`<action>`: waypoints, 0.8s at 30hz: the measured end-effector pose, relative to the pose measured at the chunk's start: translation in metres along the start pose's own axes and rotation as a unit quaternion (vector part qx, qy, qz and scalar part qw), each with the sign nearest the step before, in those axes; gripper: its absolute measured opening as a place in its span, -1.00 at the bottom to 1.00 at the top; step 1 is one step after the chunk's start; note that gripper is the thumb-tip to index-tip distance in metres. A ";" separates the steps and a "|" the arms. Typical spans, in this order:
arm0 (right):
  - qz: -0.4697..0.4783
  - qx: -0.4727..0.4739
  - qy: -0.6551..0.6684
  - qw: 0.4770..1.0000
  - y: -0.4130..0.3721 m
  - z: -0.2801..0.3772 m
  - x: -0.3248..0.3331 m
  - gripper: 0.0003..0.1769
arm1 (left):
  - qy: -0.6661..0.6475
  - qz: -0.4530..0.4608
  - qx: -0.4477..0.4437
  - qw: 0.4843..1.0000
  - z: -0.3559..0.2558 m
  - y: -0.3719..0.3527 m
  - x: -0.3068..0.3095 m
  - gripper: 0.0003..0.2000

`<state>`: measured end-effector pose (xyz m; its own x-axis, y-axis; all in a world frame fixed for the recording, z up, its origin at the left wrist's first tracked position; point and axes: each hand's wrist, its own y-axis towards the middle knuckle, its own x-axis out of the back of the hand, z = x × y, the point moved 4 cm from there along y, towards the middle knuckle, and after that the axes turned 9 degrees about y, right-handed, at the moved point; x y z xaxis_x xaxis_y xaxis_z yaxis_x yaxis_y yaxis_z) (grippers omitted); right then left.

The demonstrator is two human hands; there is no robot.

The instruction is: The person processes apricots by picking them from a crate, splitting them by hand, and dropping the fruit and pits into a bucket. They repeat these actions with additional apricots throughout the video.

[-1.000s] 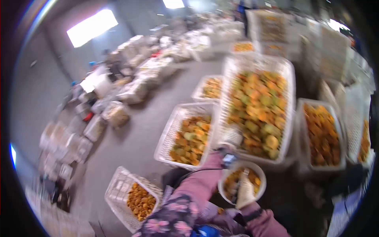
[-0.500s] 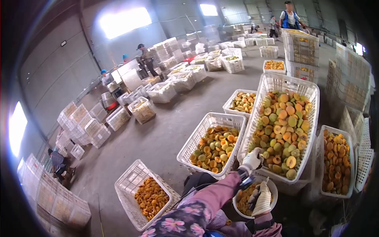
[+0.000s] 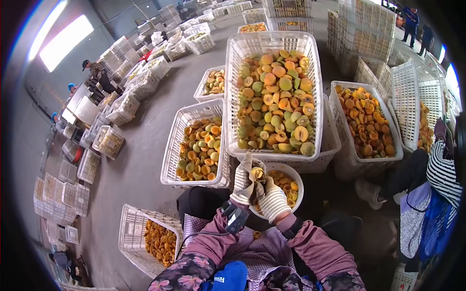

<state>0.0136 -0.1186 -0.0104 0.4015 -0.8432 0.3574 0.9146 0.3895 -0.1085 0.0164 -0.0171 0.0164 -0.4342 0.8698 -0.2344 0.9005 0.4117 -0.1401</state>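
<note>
Over the rim of a white bucket [image 3: 299, 198] holding cut yellow-orange fruit, my two gloved hands meet. My left hand [image 3: 242, 180] is closed around an apricot [image 3: 258, 172] whose yellow flesh shows. Close against it, my right hand [image 3: 273, 200] has its fingers curled, and whatever is in them is hidden. Just beyond my hands, a large white crate [image 3: 232, 97] of apricots, some whole and some halved, sits tilted toward me on another crate.
A crate [image 3: 167, 167] of halved apricots stands left, and another [image 3: 127, 237] holds darker pieces. To the right is a crate [image 3: 395, 156] of orange halves. A co-worker in a striped sleeve [image 3: 442, 169] sits at far right. Stacked crates [image 3: 366, 34] rise behind.
My left hand has drawn back from the tilted crate's near edge to meet my right hand, an apricot now in it. My view has turned right.
</note>
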 end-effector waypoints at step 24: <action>0.310 -0.256 0.482 0.779 -0.022 -0.016 -0.032 -0.60 | 0.285 0.327 -0.106 0.895 0.006 0.018 0.033 -0.51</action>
<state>-0.0186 -0.1063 -0.0338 0.3974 -0.5349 -0.7456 0.3319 0.8413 -0.4266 0.0176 0.0176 0.0000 0.2164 0.9163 0.3371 0.9681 -0.2461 0.0477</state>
